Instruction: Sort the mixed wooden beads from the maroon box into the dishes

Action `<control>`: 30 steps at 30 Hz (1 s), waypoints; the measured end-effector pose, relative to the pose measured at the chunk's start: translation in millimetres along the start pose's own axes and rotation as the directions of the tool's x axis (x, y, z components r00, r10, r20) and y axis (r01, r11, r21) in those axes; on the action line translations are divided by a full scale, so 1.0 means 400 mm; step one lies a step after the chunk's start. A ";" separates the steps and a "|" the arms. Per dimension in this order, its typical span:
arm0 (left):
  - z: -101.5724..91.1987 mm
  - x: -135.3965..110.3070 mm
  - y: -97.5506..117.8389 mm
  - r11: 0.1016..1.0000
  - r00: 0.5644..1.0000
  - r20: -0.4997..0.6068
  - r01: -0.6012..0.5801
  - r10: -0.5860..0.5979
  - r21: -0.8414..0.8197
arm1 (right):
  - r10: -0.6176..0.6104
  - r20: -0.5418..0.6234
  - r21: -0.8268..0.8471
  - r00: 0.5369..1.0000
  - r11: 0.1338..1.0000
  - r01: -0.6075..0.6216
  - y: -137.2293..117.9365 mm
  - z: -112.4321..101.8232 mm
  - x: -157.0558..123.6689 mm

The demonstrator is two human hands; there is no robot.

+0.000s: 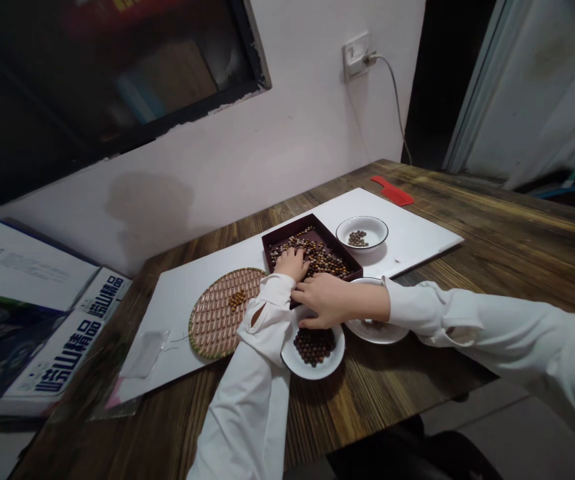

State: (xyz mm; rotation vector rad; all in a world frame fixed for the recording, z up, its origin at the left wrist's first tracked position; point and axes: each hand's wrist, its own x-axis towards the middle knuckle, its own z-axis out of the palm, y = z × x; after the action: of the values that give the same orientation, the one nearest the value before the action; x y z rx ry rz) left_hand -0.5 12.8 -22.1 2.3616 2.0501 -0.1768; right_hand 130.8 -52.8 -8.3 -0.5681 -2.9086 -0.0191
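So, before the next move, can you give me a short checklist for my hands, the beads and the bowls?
1. Left hand rests on the beads in the tray: ok.
2. Right hand holds nothing: cannot tell, its fingers hide the palm.
3. Front bowl has its dark beads inside: ok.
4. Back bowl has its small beads inside: ok.
5. Right bowl is free of the right forearm: not ok, the forearm lies over it.
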 end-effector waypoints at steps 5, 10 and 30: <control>0.000 -0.002 0.001 1.000 1.000 -0.007 0.001 -0.001 0.011 | 0.007 0.014 0.015 1.000 1.000 -0.007 0.000 -0.001 0.000; -0.002 -0.003 0.001 1.000 1.000 0.001 0.004 -0.004 0.016 | -0.022 0.040 0.029 0.999 0.999 0.021 0.007 -0.006 0.001; -0.002 -0.002 0.001 1.000 1.000 0.000 0.004 -0.004 -0.016 | -0.056 0.096 0.007 0.994 0.998 0.055 0.008 -0.025 -0.002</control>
State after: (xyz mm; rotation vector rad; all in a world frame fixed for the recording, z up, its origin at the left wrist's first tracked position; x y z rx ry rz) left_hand -0.3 12.1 -21.3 2.3481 2.0490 -0.1597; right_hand 134.4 -50.4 1.3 -0.5007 -3.0167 0.0076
